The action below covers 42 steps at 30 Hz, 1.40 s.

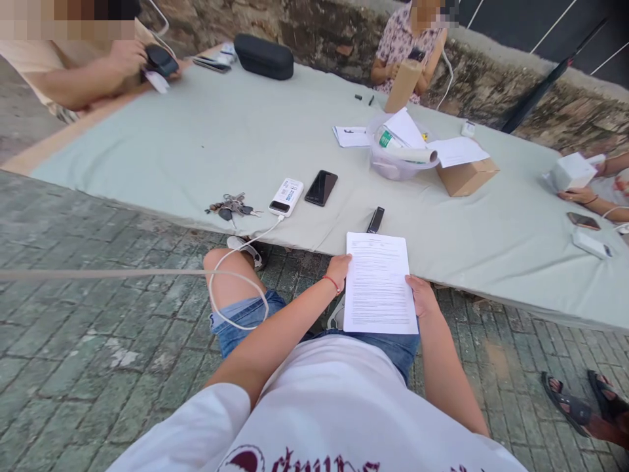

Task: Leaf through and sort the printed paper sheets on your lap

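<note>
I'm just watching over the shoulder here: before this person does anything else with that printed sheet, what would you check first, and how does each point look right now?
1. Both hands on the printed sheet: ok. The left hand grips its left edge, the right hand its right edge.
2. Sheet flat and readable: ok, no folds seen.
3. Table edge under the sheet's top: ok, it reaches over the cloth.
4. Small black device just beyond the sheet: ok, apart from it.
5. White cable from the power bank: not ok, it loops over the knee near the left arm.
6. What the text says: cannot tell, too small.
</note>
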{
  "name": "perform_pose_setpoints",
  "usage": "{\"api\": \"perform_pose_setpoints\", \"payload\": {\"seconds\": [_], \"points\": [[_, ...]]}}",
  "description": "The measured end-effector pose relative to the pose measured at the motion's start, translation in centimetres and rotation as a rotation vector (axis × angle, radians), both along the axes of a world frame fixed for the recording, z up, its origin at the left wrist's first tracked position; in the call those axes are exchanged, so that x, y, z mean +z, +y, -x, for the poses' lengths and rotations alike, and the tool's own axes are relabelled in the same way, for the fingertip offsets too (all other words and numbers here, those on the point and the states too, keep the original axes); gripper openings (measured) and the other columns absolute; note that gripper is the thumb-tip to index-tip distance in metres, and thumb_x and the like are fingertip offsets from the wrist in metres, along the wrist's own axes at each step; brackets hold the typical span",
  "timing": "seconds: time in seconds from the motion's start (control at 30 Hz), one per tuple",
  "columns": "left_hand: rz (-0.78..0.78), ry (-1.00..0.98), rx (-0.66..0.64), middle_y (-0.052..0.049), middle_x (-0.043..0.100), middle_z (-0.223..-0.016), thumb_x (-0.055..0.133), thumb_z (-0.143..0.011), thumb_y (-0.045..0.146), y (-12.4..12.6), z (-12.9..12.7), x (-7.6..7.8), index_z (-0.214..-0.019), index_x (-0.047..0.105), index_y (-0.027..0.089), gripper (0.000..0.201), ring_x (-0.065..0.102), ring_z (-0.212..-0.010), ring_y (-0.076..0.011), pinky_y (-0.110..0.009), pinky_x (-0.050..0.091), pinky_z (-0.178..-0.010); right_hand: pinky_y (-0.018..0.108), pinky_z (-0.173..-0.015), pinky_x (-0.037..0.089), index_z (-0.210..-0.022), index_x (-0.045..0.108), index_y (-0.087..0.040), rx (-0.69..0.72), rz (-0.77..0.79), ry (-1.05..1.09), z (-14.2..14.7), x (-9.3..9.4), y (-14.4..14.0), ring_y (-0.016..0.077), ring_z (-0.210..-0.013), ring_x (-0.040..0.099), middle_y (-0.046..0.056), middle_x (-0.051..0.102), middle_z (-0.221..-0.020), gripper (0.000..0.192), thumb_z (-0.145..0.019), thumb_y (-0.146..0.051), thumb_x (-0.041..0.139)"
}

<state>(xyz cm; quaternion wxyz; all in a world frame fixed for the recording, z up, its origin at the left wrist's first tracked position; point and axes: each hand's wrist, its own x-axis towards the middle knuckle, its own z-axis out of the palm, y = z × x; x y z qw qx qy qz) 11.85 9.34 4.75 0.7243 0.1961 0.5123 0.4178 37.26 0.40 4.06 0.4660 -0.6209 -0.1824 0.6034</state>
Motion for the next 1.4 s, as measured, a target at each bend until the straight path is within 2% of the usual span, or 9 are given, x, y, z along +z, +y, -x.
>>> {"api": "perform_pose_setpoints", "payload": {"seconds": [0.13, 0.27, 0.4, 0.47, 0.6, 0.7, 0.87, 1.2, 1.4], "points": [[-0.016, 0.034, -0.044, -0.008, 0.074, -0.074, 0.072, -0.077, 0.025, 0.6, -0.4, 0.2, -0.072, 0.068, 0.015, 0.012, 0.068, -0.077, -0.0223, -0.034, 0.053, -0.074, 0.041, -0.071, 0.064, -0.089, 0.073, -0.018, -0.039, 0.004, 0.003, -0.5, -0.6, 0.1, 0.0276, -0.077, 0.075, 0.007, 0.079, -0.085, 0.037, -0.063, -0.041, 0.087], [-0.101, 0.162, -0.134, -0.002, 0.066, -0.066, 0.065, -0.079, 0.023, 0.0, -0.7, -0.2, -0.064, 0.060, 0.017, 0.016, 0.058, -0.067, -0.0163, -0.030, 0.047, -0.069, 0.039, -0.070, 0.064, -0.088, 0.072, -0.020, -0.153, -0.003, -0.016, -1.0, -1.3, 0.0, 0.0261, -0.076, 0.075, 0.006, 0.079, -0.084, 0.031, -0.065, -0.038, 0.084], [-0.199, 0.266, -0.171, -0.002, 0.069, -0.083, 0.058, -0.083, 0.021, -1.4, -0.9, -0.6, -0.083, 0.065, 0.017, 0.008, 0.059, -0.077, -0.0162, -0.029, 0.045, -0.075, 0.037, -0.072, 0.064, -0.085, 0.072, -0.021, -0.249, 0.003, -0.090, -0.6, -1.6, -0.3, 0.0243, -0.077, 0.075, 0.004, 0.079, -0.082, 0.026, -0.066, -0.036, 0.081], [-0.207, 0.335, -0.177, -0.003, 0.069, -0.089, 0.055, -0.086, 0.021, -2.0, -1.0, -0.7, -0.088, 0.064, 0.018, 0.009, 0.060, -0.082, -0.0172, -0.029, 0.045, -0.078, 0.036, -0.077, 0.063, -0.086, 0.073, -0.021, -0.256, -0.028, -0.119, -0.1, -1.5, -0.5, 0.0240, -0.080, 0.075, 0.004, 0.079, -0.085, 0.026, -0.067, -0.037, 0.080], [-0.192, 0.454, -0.222, -0.003, 0.066, -0.082, 0.050, -0.091, 0.021, -2.8, -0.9, -1.2, -0.075, 0.058, 0.019, 0.017, 0.058, -0.081, -0.0181, -0.030, 0.043, -0.080, 0.039, -0.084, 0.062, -0.097, 0.073, -0.022, -0.191, -0.069, -0.169, 0.6, -1.2, -1.1, 0.0259, -0.087, 0.075, 0.004, 0.080, -0.093, 0.034, -0.071, -0.042, 0.079], [-0.188, 0.439, -0.242, -0.003, 0.063, -0.078, 0.047, -0.093, 0.020, -3.3, -0.7, -1.8, -0.071, 0.055, 0.019, 0.023, 0.057, -0.080, -0.0179, -0.030, 0.043, -0.080, 0.040, -0.086, 0.061, -0.101, 0.073, -0.022, -0.138, -0.067, -0.186, 0.6, -1.1, -1.5, 0.0273, -0.092, 0.075, 0.006, 0.080, -0.098, 0.037, -0.073, -0.046, 0.078], [-0.235, 0.407, -0.252, -0.003, 0.064, -0.078, 0.048, -0.092, 0.021, -3.8, -0.5, -2.4, -0.073, 0.056, 0.019, 0.021, 0.057, -0.080, -0.0182, -0.030, 0.043, -0.079, 0.039, -0.084, 0.060, -0.092, 0.072, -0.021, -0.134, -0.088, -0.233, 0.3, -0.9, -1.4, 0.0273, -0.092, 0.074, 0.006, 0.079, -0.096, 0.037, -0.071, -0.051, 0.079], [-0.249, 0.333, -0.242, -0.002, 0.064, -0.075, 0.052, -0.090, 0.024, -4.2, -0.4, -1.9, -0.074, 0.059, 0.018, 0.018, 0.055, -0.077, -0.0180, -0.030, 0.044, -0.076, 0.038, -0.082, 0.058, -0.086, 0.073, -0.020, -0.100, -0.104, -0.312, 0.4, 0.5, -1.0, 0.0262, -0.086, 0.072, 0.005, 0.078, -0.087, 0.035, -0.071, -0.051, 0.079], [-0.243, 0.241, -0.200, -0.003, 0.065, -0.080, 0.056, -0.090, 0.034, -4.4, -0.6, -2.6, -0.078, 0.059, 0.018, 0.020, 0.058, -0.080, -0.0184, -0.032, 0.046, -0.082, 0.037, -0.079, 0.058, -0.084, 0.071, -0.021, -0.103, -0.129, -0.373, 0.7, 0.5, -1.1, 0.0271, -0.089, 0.071, 0.005, 0.076, -0.087, 0.035, -0.070, -0.052, 0.077]]}}
